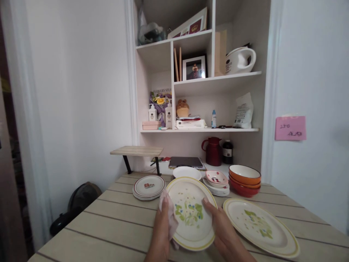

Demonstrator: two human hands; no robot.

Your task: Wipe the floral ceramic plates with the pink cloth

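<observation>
plate (191, 214) with the green and blue flower pattern is up off the worktop (114, 225), tilted toward us between both our hands. our left hand (160, 233) presses a pale cloth (170, 214) against the plate's left rim, its grip closed on cloth and rim together; our right hand (222, 229) holds the right rim, thumb on the face and fingers behind. small brown specks show on the upper part of the plate, so we judge the wiping is only partly done. a second plate (259, 225) of the same pattern lies flat just to the right, also speckled, and looks untouched by the cloth. farther back sit a stack of red-rimmed plates (148, 186), a plain white plate (187, 172), a small pink dish on a pile of plates (216, 182), and stacked orange and red bowls (244, 179); whether those are clean we cannot tell.

the worktop is pale slatted wood, set in a corner. behind it stand white shelves (215, 78) with bottles, a framed photo, a red jug (212, 151) and a white kettle (240, 60). a pink note (290, 128) is stuck to the right wall.
</observation>
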